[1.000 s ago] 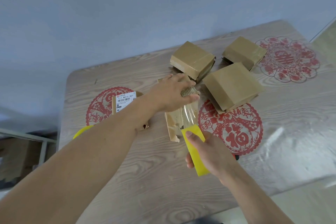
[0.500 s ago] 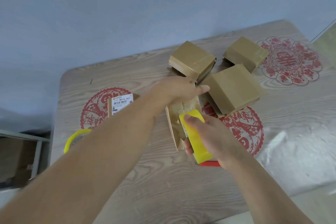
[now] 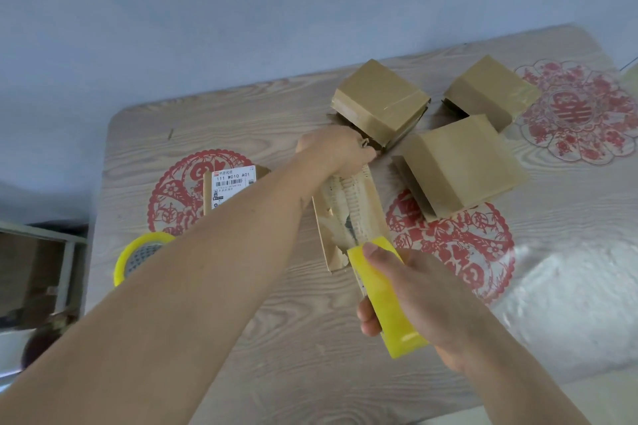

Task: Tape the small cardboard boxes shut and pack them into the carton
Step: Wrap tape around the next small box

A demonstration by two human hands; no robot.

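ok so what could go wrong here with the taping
The flaps of the small box look torn and ragged, so tape may bond poorly. The right hand holds the yellow tape dispenser at the box's near edge while the left hand grips only the far end; a hard pull could skew the strip.

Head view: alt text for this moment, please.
A left hand holds the far end of a small brown cardboard box on a wood-grain table while the right hand grips a yellow tape dispenser at its near end. Three taped boxes lie behind.
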